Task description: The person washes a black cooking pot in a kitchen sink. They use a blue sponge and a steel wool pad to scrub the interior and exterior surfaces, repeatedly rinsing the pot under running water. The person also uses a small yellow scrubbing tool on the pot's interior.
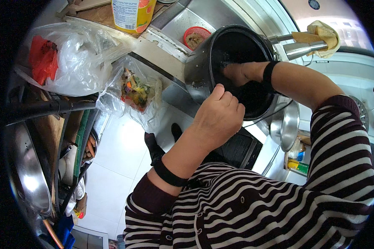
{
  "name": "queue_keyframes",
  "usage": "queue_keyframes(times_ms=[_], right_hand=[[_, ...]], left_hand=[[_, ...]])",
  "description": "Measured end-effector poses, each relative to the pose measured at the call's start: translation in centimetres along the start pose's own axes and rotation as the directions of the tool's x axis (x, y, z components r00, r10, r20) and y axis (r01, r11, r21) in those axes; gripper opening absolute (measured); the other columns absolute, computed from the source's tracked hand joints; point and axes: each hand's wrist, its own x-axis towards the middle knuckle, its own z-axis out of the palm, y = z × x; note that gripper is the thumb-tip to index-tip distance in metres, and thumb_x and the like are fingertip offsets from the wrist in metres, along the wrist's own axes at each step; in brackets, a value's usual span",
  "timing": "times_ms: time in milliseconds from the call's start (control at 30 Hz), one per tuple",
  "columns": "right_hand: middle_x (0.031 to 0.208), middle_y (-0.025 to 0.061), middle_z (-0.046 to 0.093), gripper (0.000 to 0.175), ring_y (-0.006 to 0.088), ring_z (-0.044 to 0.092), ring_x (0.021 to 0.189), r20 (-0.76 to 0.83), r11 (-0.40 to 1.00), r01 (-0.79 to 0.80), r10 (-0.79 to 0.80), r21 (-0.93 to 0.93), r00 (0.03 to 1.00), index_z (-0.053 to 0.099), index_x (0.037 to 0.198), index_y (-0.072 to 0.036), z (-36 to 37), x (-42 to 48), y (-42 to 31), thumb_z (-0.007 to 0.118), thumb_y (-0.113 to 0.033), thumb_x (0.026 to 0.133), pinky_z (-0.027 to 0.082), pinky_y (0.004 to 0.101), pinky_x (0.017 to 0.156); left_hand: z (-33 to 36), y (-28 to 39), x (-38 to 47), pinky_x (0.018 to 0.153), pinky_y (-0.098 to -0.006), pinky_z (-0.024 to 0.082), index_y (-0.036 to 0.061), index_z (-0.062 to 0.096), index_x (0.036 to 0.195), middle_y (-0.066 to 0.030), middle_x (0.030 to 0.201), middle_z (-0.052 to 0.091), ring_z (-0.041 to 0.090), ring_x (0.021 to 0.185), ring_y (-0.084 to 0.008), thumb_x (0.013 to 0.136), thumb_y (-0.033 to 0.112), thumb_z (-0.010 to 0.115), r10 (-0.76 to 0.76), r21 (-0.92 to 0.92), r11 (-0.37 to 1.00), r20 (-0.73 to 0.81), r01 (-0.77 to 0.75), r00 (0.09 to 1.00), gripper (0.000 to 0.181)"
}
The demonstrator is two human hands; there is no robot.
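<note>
A deep black pot is tilted over the edge of the sink, its mouth turned towards me. My left hand grips the pot's near rim with curled fingers. Inside the dark pot is my right hand; its fingertips are lost in shadow, so I cannot see whether they hold anything. Behind the pot, a red plastic strainer with pale food scraps lies in the sink.
A clear bag of vegetable scraps hangs at the counter edge beside a white plastic bag. A printed yellow container stands on the counter. A yellow cloth drapes over the faucet. Steel bowls sit at right.
</note>
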Motion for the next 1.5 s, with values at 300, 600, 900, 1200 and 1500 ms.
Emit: queue_keyframes(times_ms=[300, 600, 900, 1200, 1500], right_hand=[[0.105, 0.0186, 0.067, 0.03, 0.0307, 0.063, 0.098, -0.046, 0.71, 0.041, -0.012, 0.703, 0.999, 0.066, 0.104, 0.002, -4.3, -4.3, -5.3, 0.067, -0.008, 0.076, 0.048, 0.0391, 0.086], [0.087, 0.021, 0.065, 0.048, 0.0401, 0.064, 0.089, -0.601, 0.834, -0.014, 0.408, 0.551, 0.687, 0.047, 0.119, -0.004, -6.4, -12.9, -4.9, 0.064, -0.008, 0.074, 0.051, 0.0484, 0.075], [0.091, 0.0169, 0.06, 0.06, 0.033, 0.065, 0.064, -0.835, 0.991, -0.079, 0.136, 0.112, 0.534, 0.05, 0.133, -0.015, -8.3, -12.8, -9.8, 0.064, -0.017, 0.074, 0.052, 0.0421, 0.054], [0.099, 0.0228, 0.068, 0.031, 0.0392, 0.065, 0.096, -0.479, 0.628, -0.513, 0.778, 0.585, 0.406, 0.053, 0.11, -0.001, -9.1, -11.2, -2.1, 0.058, -0.016, 0.083, 0.052, 0.0473, 0.084], [0.089, 0.0167, 0.066, 0.047, 0.0271, 0.065, 0.08, -0.439, 0.434, 0.083, 0.853, 0.897, 0.284, 0.052, 0.116, 0.002, -2.6, -15.5, -4.2, 0.073, -0.018, 0.078, 0.052, 0.036, 0.068]], left_hand=[[0.3, -0.1, -0.1, 0.087, -0.0415, 0.043, 0.009, 0.059, 0.069, -0.006, 0.067, 0.055, 0.055, 0.071, -0.0234, 0.068, 0.013, 0.064, 0.006, -0.022, 1.0, -0.013, -0.006, 1.0, 0.007], [-0.3, -0.4, 0.0, 0.081, -0.0389, 0.042, 0.0097, 0.059, 0.071, -0.0048, 0.069, 0.056, 0.055, 0.072, -0.0227, 0.064, 0.026, 0.076, 0.085, 0.054, 0.994, 0.101, -0.09, 0.991, 0.025], [-0.2, -0.5, 0.0, 0.077, -0.0335, 0.044, 0.0098, 0.059, 0.067, -0.0067, 0.067, 0.06, 0.06, 0.07, -0.0212, 0.072, 0.014, 0.058, 0.157, 0.099, 0.982, 0.045, -0.161, 0.987, 0.007], [0.1, -0.6, -0.4, 0.069, -0.0322, 0.041, 0.0097, 0.056, 0.064, -0.0052, 0.065, 0.056, 0.056, 0.066, -0.021, 0.063, 0.022, 0.069, 0.158, 0.095, 0.982, 0.05, -0.163, 0.986, 0.018], [-1.7, -0.2, -0.3, 0.079, -0.0355, 0.042, 0.0049, 0.058, 0.075, -0.009, 0.079, 0.059, 0.056, 0.08, -0.0248, 0.068, 0.036, 0.076, 0.082, -0.059, 0.995, 0.107, -0.076, 0.991, 0.037]])
